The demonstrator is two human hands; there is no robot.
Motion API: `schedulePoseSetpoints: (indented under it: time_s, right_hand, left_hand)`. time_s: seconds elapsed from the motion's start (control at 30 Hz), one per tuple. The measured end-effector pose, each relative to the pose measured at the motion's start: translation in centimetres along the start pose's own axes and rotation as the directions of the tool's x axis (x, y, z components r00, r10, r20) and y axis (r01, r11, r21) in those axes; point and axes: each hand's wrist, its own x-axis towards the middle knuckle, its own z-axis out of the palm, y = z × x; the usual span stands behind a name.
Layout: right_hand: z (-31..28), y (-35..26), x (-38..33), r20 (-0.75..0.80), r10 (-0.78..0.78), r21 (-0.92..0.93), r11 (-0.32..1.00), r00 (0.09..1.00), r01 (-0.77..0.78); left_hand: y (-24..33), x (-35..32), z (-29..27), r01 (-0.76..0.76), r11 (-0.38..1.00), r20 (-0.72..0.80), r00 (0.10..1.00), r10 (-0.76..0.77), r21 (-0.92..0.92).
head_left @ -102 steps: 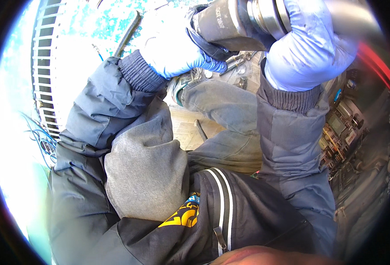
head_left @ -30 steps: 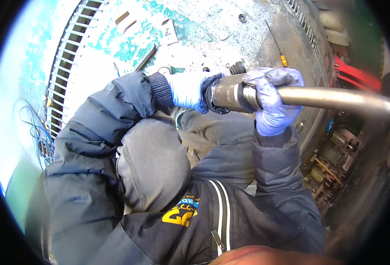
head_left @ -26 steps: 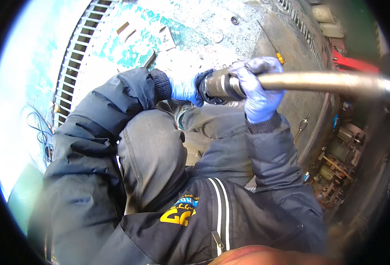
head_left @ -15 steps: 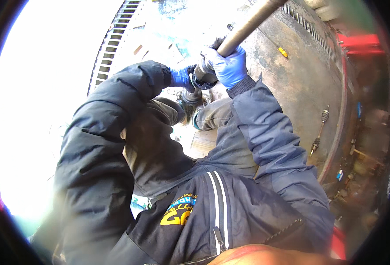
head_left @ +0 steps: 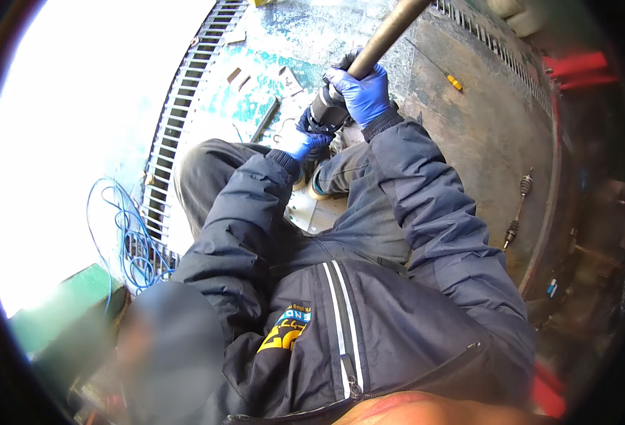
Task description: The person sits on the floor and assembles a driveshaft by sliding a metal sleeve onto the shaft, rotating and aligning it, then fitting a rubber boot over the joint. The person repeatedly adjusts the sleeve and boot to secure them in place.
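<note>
A long grey drive shaft (head_left: 390, 40) slants from the top edge down to a dark cylindrical joint (head_left: 328, 106) at its lower end. My right hand (head_left: 364, 95), in a blue glove, is closed around the shaft just above that joint. At the joint's lower rim is my left hand (head_left: 304, 139), also gloved, its darkened fingers curled against the rim. Whether those fingers also pinch some small part is hidden. The joint hangs above the floor between my bent legs, close to my shoes (head_left: 316, 185).
A yellow-handled screwdriver (head_left: 455, 83) and an axle with ribbed boots (head_left: 518, 209) lie on the right floor. Slotted grating (head_left: 178, 106) runs along the left, with a coiled blue hose (head_left: 137, 262) beside it. A blurred dark round shape (head_left: 178, 347) fills the lower left.
My left arm has drawn inward and down, and my left knee now shows farther out left. The joint's lower end has risen slightly and is gripped from below.
</note>
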Motion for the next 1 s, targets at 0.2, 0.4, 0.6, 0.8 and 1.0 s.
schedulePoseSetpoints:
  time_s: [0.2, 0.4, 0.6, 0.8, 1.0]
  right_hand:
    - [0.8, 0.6, -2.8, -0.054, -0.007, -0.106, 0.994, 0.999, 0.001]
    - [-0.2, 0.6, -4.9, -0.006, 0.008, -0.083, 0.996, 1.000, -0.009]
    - [-1.4, 0.8, -7.3, -0.006, -0.060, -0.261, 0.964, 0.998, 0.057]
    - [-2.5, 0.6, -10.2, -0.031, -0.055, -0.438, 0.898, 0.998, 0.036]
    - [-1.9, 0.4, -12.6, -0.062, -0.126, -0.320, 0.942, 0.990, 0.100]
  left_hand:
    - [-1.4, -1.7, 1.3, -0.135, 0.991, -0.036, 0.990, 0.134, -0.019]
    - [-2.7, -2.4, 1.7, -0.097, 0.990, 0.003, 0.995, 0.097, 0.105]
    - [-7.4, -2.7, 1.4, -0.289, 0.862, 0.170, 0.956, 0.238, 0.417]
    - [-7.1, -4.8, 2.4, -0.160, 0.971, 0.055, 0.987, 0.152, 0.177]
    - [-3.6, -5.8, 3.0, -0.328, 0.716, 0.193, 0.944, 0.266, 0.616]
